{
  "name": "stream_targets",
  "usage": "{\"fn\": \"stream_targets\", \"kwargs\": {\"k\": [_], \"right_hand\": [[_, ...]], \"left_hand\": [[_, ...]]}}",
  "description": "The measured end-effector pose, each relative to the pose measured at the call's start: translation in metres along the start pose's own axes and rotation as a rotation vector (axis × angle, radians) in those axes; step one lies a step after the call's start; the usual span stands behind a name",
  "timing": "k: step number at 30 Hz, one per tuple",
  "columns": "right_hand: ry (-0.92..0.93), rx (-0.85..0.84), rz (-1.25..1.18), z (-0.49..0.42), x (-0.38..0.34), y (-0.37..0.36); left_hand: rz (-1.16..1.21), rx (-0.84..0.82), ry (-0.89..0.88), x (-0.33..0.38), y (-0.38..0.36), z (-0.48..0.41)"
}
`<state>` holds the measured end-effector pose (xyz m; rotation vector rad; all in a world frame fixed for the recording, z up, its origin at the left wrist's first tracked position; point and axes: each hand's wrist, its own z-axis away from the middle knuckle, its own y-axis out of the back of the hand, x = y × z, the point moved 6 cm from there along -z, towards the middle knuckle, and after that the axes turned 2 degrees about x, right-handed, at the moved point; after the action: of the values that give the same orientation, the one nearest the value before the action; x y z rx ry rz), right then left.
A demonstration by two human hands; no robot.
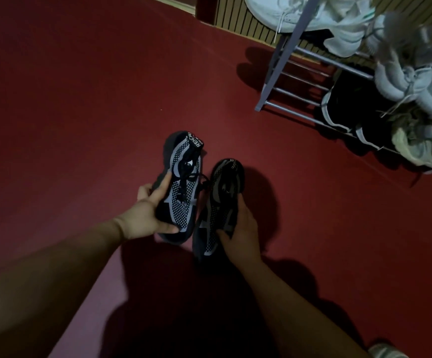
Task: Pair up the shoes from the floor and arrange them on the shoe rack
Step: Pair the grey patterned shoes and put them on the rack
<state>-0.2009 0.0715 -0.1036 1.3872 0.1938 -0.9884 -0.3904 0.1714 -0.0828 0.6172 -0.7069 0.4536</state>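
Left hand: you are gripping one black-and-grey knit sneaker (181, 187) in your left hand (145, 215), fingers curling round its side and thumb pressing across the toe end.
Right hand: your right hand (243, 228) is holding the matching sneaker (218, 202), thumb lying on the upper and fingers wrapping round the far edge.
Where the pair is: both sneakers are hanging in the air above the red floor (80, 99), side by side with heels pointing away from you, well apart from the shoe rack (282, 63) up to your right.
Handling: they are probably weighing little. The knit uppers are likely giving under your fingers, so the firmer sole edge at midfoot is looking like the surer hold.
Materials: dotted mesh is covering the uppers, with smooth grey bands, dark laces and a lettered heel tab.
Rack: thin grey metal bars are carrying white sneakers (313, 14) above and black shoes with pale stripes (344, 107) below. Bare bars are showing at the lower tier's left end.
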Motion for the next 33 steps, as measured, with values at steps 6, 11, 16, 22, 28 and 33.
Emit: {"fn": "stream_targets", "kwargs": {"k": [6, 11, 16, 22, 28, 33], "right_hand": [[-0.338, -0.081, 0.088, 0.028, -0.001, -0.012], [-0.375, -0.130, -0.042, 0.023, -0.002, -0.013], [-0.321, 0.037, -0.579, 0.037, -0.003, -0.003], [-0.403, -0.059, -0.983, 0.046, 0.000, -0.006], [-0.304, -0.091, -1.002, 0.014, -0.018, 0.035], [-0.123, -0.023, -0.959, -0.008, -0.034, 0.081]], "left_hand": [[0.023, 0.028, 0.048, -0.004, -0.005, -0.002], [0.069, -0.001, -0.010, -0.012, 0.003, 0.003], [0.166, 0.032, -0.028, 0.003, 0.005, 0.006], [0.377, 0.049, -0.043, 0.017, 0.013, 0.009], [0.503, 0.025, -0.109, 0.047, 0.024, 0.014], [0.544, 0.108, -0.197, 0.083, 0.033, 0.017]]}}
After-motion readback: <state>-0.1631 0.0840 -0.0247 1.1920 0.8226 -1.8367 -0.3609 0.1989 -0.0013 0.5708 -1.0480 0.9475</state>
